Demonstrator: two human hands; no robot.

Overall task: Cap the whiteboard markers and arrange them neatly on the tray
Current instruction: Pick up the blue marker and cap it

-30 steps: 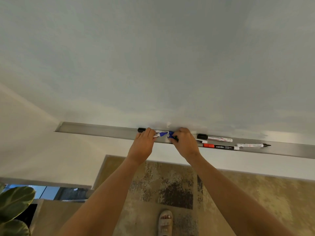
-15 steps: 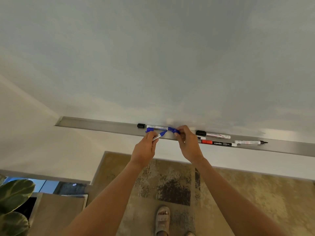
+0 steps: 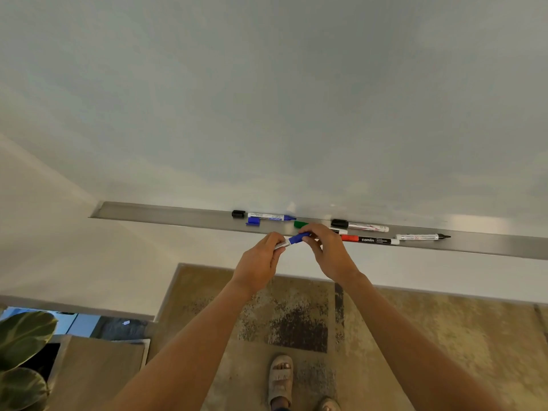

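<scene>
Two hands hold one blue marker [image 3: 292,241] just below the tray's [image 3: 166,212] front edge: left hand [image 3: 261,262] grips its barrel, right hand [image 3: 327,250] pinches its cap.

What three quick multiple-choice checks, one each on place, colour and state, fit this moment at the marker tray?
1. Where does the loose blue cap lie?
A. on the long metal tray
B. on the rug
C. in the left hand

2. What colour is the cap held by the right hand?
A. red
B. blue
C. green

3. The rightmost white marker with black tip is:
A. capped
B. uncapped
C. held

Answers: 1 A, it rests beside the blue-tipped marker; 2 B, blue shows at the fingers; 3 B, its tip is bare.
</scene>
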